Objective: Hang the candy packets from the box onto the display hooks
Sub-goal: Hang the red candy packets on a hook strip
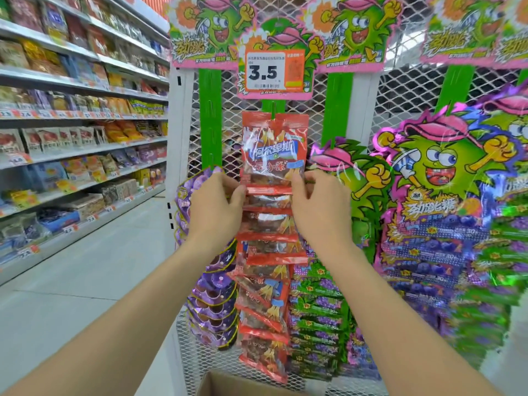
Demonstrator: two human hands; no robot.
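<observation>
Both arms are up at the mesh display rack (300, 115). My left hand (217, 204) pinches the left edge of the top red candy packet (271, 155), thumb on the front, fingers curled behind. My right hand (320, 207) pinches the right edge at the same height, fingers bent round it.

The packet is upright, face toward me, its top edge against the green hanging strip (273, 105). The hook itself is too small to make out.

Below it, more red packets (265, 304) hang in 1 overlapping column, the lower ones tilted. A price tag (265, 71) reading 3.5 sits just above the strip. Purple packets (211, 307) hang left of the red column, green packets (317, 324) right of it.

The cardboard box (225, 384) is near me at the bottom edge, its contents out of view. Stocked shelves (85, 115) run along the aisle on the left.
</observation>
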